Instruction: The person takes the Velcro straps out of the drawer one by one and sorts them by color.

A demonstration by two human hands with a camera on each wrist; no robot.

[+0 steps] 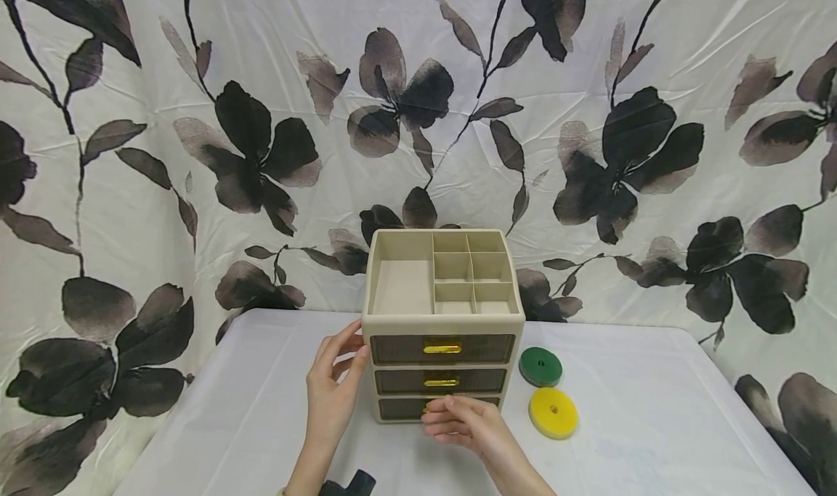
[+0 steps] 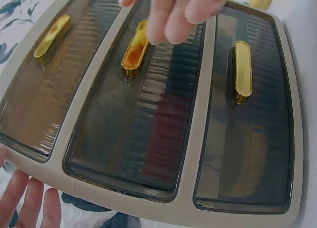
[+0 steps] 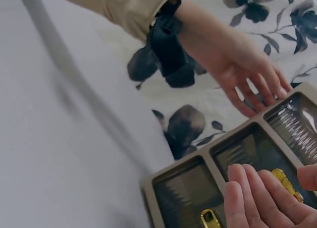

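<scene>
Right hand (image 1: 484, 432): fingers loose, before 1 cream plastic cabinet (image 1: 445, 325)
Left hand (image 1: 335, 376): fingers parted, alongside
Smoky drawers (image 1: 395, 350): 3
Beside: 1 green disc (image 1: 532, 375), 1 yellow disc (image 1: 546, 422)

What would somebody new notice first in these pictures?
Probably the cream drawer box, standing on the white table, with shiny gold handles on its dark drawers. Then the bright yellow disc and the green disc, lying just to the box's right. Behind it all, big dark flowers spread across the pale cloth.

Organizer (image 1: 445, 324) on table (image 1: 654, 409), two discs (image 1: 554, 417) rightward; something (image 2: 166, 134), perhaps, inside the middle drawer (image 1: 400, 383).
</scene>
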